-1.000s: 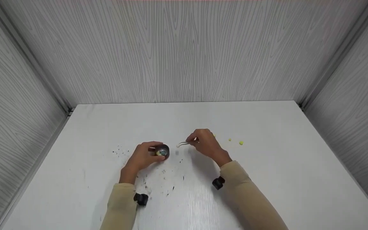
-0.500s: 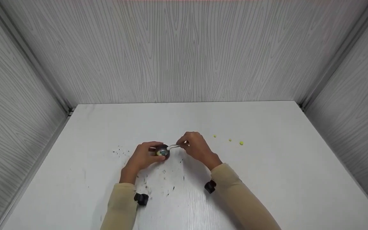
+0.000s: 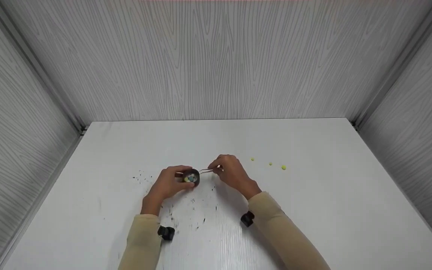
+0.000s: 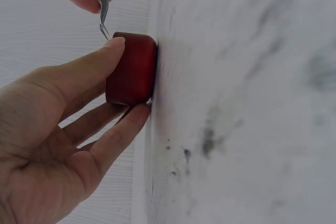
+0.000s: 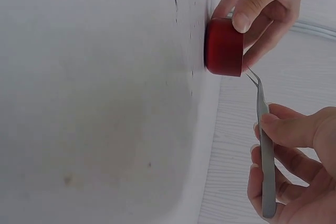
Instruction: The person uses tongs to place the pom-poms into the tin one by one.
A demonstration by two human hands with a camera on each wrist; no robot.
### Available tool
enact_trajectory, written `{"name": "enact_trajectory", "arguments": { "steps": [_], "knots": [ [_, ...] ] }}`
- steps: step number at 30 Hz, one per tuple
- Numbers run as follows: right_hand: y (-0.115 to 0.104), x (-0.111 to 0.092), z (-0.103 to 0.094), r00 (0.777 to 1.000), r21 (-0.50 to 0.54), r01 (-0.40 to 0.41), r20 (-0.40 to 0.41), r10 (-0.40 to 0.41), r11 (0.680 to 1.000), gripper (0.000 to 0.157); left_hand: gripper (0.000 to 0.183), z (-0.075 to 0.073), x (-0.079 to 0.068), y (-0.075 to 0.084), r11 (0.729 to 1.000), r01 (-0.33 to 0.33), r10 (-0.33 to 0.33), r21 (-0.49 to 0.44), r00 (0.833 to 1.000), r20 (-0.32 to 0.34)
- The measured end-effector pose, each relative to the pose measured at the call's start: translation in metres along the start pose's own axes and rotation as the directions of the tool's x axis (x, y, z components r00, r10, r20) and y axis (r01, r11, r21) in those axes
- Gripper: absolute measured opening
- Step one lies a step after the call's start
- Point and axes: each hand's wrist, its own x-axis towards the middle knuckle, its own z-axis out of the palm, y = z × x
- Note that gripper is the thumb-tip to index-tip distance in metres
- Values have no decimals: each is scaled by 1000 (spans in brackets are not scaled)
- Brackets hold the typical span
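The right hand pinches bent-tip tweezers, tips parted by the rim of the red cup that the left hand grips, nearer the table's left edge; blurred contents; the tips no longer carry their earlier pale bead

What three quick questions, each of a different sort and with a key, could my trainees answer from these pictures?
1. Which hand holds the tweezers?
2. True or false: the left hand grips the red container.
3. How many small yellow pieces can be seen lying on the table? A) one B) three C) six

Key: 1. The right hand. 2. True. 3. B.
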Motion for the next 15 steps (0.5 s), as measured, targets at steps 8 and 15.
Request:
{"name": "enact_trajectory", "arguments": {
  "steps": [8, 15],
  "knots": [
    [9, -6, -17, 999, 41, -36, -30, 37, 998, 18, 55, -1, 0, 1, 1000, -6, 6, -4, 1000, 9],
    [21, -19, -37, 998, 13, -38, -59, 38, 999, 15, 55, -1, -1, 0, 1000, -1, 1, -4, 1000, 13]
  ]
}}
